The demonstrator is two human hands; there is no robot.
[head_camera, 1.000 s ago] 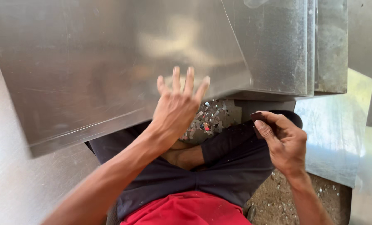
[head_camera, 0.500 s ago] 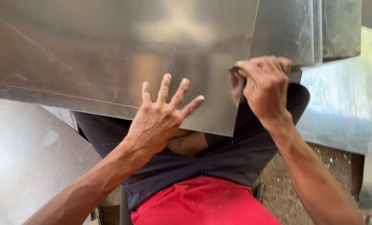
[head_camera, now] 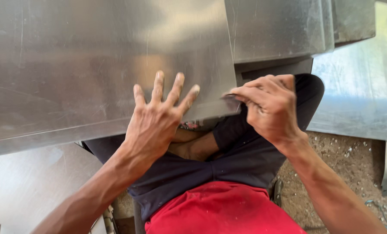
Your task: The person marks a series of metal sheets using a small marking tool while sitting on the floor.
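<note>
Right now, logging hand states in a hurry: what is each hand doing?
Left hand: open, fingers spread, flat on the metal sheet.
Right hand: closed, pinching the sheet's near corner.

Large metal sheet [head_camera: 93,65] is smooth, dully glossy, faintly scratched; floor [head_camera: 345,160] looks like rough, gritty concrete

Metal sheet [head_camera: 93,73]: is sliding further over the lap, now covering more of the view than a second ago.
Left hand [head_camera: 156,123]: is staying spread on the sheet's near edge.
Right hand [head_camera: 269,108]: is now pinching the sheet's near right corner.
</note>
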